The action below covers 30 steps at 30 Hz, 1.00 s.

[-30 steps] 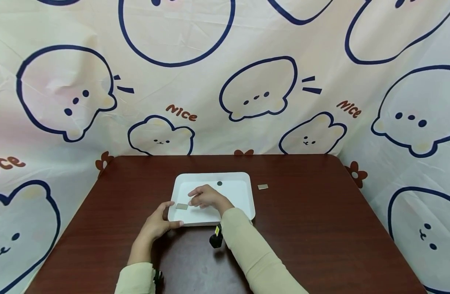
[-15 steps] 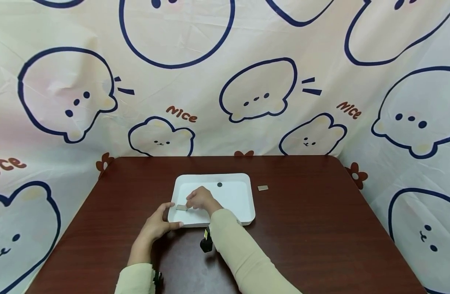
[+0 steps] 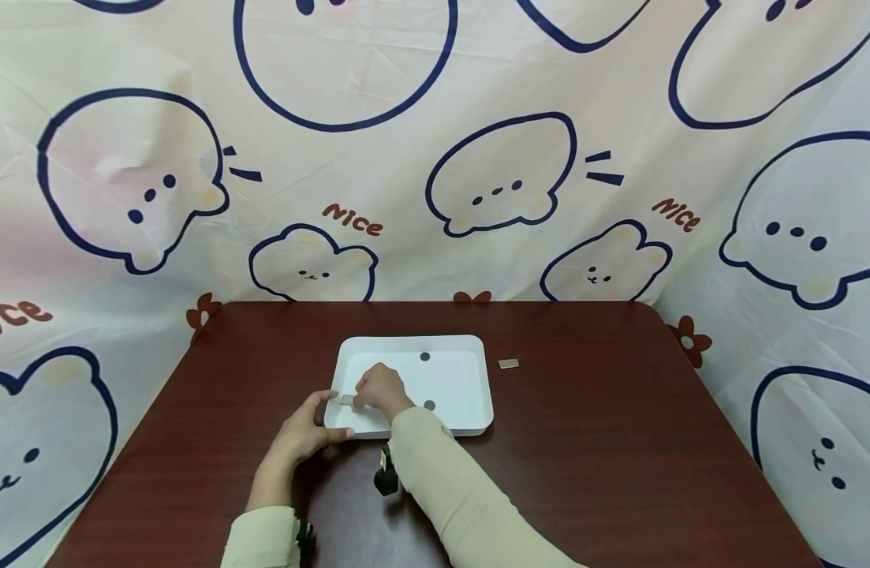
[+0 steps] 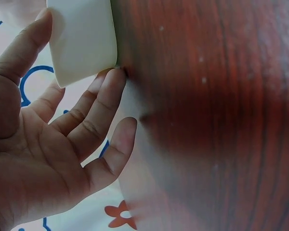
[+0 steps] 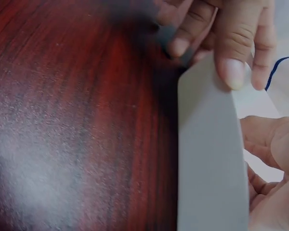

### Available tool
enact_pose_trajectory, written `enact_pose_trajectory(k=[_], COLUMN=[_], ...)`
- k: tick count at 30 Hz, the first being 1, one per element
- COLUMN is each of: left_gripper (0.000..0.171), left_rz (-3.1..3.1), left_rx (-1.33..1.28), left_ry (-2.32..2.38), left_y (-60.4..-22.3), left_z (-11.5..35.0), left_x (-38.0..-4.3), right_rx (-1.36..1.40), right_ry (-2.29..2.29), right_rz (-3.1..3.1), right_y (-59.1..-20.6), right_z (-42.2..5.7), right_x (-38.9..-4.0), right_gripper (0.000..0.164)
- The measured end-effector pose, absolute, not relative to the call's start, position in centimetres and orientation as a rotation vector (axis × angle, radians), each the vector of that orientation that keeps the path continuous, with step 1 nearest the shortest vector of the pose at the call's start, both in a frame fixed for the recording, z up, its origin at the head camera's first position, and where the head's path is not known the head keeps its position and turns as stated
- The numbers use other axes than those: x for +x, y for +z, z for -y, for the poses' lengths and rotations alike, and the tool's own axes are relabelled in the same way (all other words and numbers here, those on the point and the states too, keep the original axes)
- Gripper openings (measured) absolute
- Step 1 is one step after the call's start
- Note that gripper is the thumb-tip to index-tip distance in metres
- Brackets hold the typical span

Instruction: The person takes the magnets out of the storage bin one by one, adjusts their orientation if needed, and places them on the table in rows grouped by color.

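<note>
A shallow white tray [image 3: 456,379] lies on the table. My left hand [image 3: 300,432] grips its near left corner, thumb on the front wall and fingers along the left side. In the left wrist view, the left hand [image 4: 62,130] has thumb and fingertips against the tray wall [image 4: 84,43]. Inside the tray, my right hand [image 3: 381,389] reaches down with curled fingers at the right end of a small flat grey rectangular piece [image 3: 346,400]; that end is hidden. Behind the tray wall [image 5: 209,159], the right wrist view shows part of my right hand [image 5: 277,178], without the piece.
Two dark grey round discs lie in the tray: one disc [image 3: 424,356] near the back, another disc [image 3: 430,405] by my right wrist. A second small rectangular piece [image 3: 509,364] sits on the brown table [image 3: 584,442], right of the tray. A printed cloth [image 3: 406,173] hangs behind.
My right hand has moved left and its fingers have closed in on the rectangular piece, covering more of it. The nearer disc has come into sight. The left hand has stayed put.
</note>
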<state>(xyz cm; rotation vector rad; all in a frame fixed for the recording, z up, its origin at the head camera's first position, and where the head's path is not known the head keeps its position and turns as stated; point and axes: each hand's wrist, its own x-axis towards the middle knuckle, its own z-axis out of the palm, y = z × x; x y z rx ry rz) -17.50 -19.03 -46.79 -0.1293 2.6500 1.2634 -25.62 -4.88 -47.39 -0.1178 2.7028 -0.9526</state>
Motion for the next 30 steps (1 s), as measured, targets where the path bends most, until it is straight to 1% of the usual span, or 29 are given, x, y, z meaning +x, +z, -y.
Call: enact_pose_trajectory(k=[8, 15, 20, 26, 30], left_gripper=[0.079, 0.080, 0.080, 0.080, 0.079], left_rz=[-2.640, -2.639, -2.632, -2.632, -2.633], left_rx=[-0.132, -0.133, -0.147, -0.144, -0.146], left_ry=[1.278, 1.279, 1.276, 1.269, 1.271], left_y=[-46.9, -46.8, -46.9, -46.9, -46.9], left_z=[18.9, 19.0, 19.0, 19.0, 18.9], left_x=[-17.5, -17.5, -17.5, -17.5, -17.6], right_rx=[-0.146, -0.194, -0.188, -0.186, -0.241], right_ry=[-0.885, -0.842, -0.857, -0.870, -0.951], right_rz=[-2.824, -2.827, -2.786, -2.759, -2.747], right_y=[-48.6, -48.7, -48.7, -48.6, -48.6], right_z=[5.1, 5.1, 4.9, 4.3, 3.5], right_x=[-25.4, -25.4, -25.3, -25.4, -25.5], right_gripper=[0.011, 0.011, 0.013, 0.019, 0.018])
